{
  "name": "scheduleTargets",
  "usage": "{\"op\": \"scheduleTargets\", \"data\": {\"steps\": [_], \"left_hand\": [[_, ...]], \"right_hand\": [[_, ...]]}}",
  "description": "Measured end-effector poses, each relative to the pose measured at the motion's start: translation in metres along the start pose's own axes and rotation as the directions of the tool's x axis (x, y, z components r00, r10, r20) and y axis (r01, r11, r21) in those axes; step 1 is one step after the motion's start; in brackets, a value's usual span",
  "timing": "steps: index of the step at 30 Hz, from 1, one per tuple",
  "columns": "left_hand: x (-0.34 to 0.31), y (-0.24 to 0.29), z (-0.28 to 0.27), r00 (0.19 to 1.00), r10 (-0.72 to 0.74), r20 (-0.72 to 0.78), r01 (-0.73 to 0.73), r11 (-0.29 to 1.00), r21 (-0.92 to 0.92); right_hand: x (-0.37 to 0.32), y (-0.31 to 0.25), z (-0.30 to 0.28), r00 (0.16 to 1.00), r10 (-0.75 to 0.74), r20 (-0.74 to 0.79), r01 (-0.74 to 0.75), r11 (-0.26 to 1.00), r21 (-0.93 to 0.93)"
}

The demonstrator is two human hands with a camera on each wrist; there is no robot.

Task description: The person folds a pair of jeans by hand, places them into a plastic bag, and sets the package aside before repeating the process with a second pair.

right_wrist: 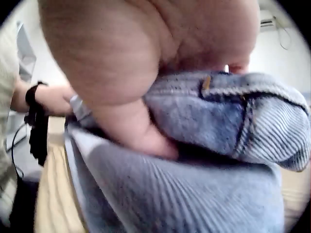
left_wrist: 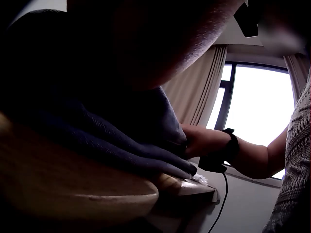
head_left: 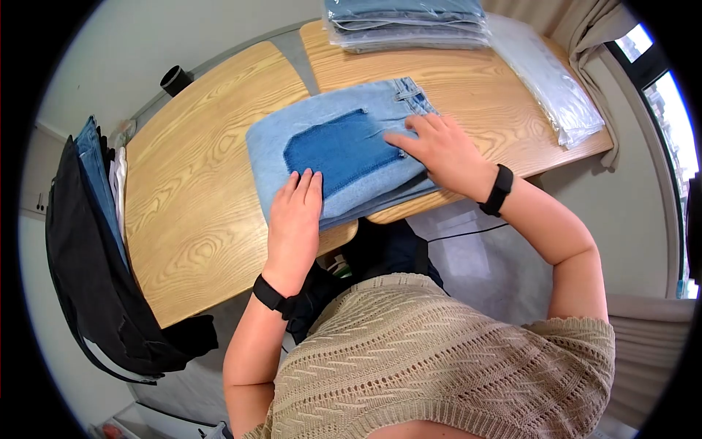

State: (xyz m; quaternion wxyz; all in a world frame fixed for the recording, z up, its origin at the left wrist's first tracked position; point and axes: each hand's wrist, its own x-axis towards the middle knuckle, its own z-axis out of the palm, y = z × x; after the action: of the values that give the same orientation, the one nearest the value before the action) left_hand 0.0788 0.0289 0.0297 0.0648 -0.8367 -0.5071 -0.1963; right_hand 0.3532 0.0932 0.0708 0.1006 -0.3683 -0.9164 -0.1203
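A folded pair of light-blue jeans (head_left: pixel 267 139) with a darker blue patch lies on the wooden table, its belt-looped waistband at the far right. My left hand (head_left: pixel 296 212) rests with straight fingers on the near left part of the patch. At the right end, my right hand (head_left: pixel 446 150) holds the denim beside the waistband, thumb apart from the fingers. From the right wrist, the thumb of that hand (right_wrist: pixel 131 92) reaches beneath a raised denim fold (right_wrist: pixel 194 111), and the fingertips show on its far side. The left wrist view is dark, with layered denim edges (left_wrist: pixel 121 145) near the table edge.
On the wooden table (head_left: pixel 197 168), a stack of bagged folded garments (head_left: pixel 409 29) stands at the back, with clear plastic bags (head_left: pixel 545 80) to its right. Dark and blue garments (head_left: pixel 88 241) hang over the left side. A black cup-like object (head_left: pixel 175 80) sits beyond the far left edge.
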Motion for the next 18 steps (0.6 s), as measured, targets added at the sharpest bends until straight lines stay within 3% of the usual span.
{"op": "scheduleTargets", "data": {"steps": [2, 5, 10, 12, 13, 17, 18], "left_hand": [[-0.002, -0.001, 0.001, 1.0, 0.002, -0.006, -0.002, 1.0, -0.008], [-0.001, 0.0, 0.001, 1.0, -0.008, -0.012, 0.007, 0.998, -0.063], [-0.001, -0.001, -0.001, 1.0, -0.027, -0.004, 0.026, 0.994, -0.106], [-0.001, -0.001, -0.004, 0.999, -0.031, 0.006, 0.032, 0.992, -0.118], [-0.001, 0.001, -0.006, 0.999, -0.031, 0.014, 0.033, 0.99, -0.137], [0.004, 0.017, -0.015, 0.996, -0.088, -0.005, 0.086, 0.982, -0.167], [0.007, 0.018, -0.01, 0.992, -0.128, -0.008, 0.125, 0.983, -0.133]], "right_hand": [[-0.001, -0.003, -0.005, 0.999, -0.049, 0.018, 0.048, 0.998, 0.044], [0.015, -0.017, -0.009, 0.992, -0.125, 0.023, 0.106, 0.914, 0.391], [0.036, -0.037, 0.011, 0.989, -0.135, -0.061, 0.148, 0.928, 0.342], [0.044, -0.038, 0.014, 0.985, -0.052, 0.162, -0.02, 0.91, 0.414], [0.047, -0.042, 0.015, 0.984, -0.03, 0.177, -0.029, 0.945, 0.325], [0.042, -0.058, 0.018, 0.988, 0.078, 0.131, -0.113, 0.952, 0.284], [0.039, -0.062, 0.022, 0.994, 0.089, 0.057, -0.1, 0.962, 0.254]]}}
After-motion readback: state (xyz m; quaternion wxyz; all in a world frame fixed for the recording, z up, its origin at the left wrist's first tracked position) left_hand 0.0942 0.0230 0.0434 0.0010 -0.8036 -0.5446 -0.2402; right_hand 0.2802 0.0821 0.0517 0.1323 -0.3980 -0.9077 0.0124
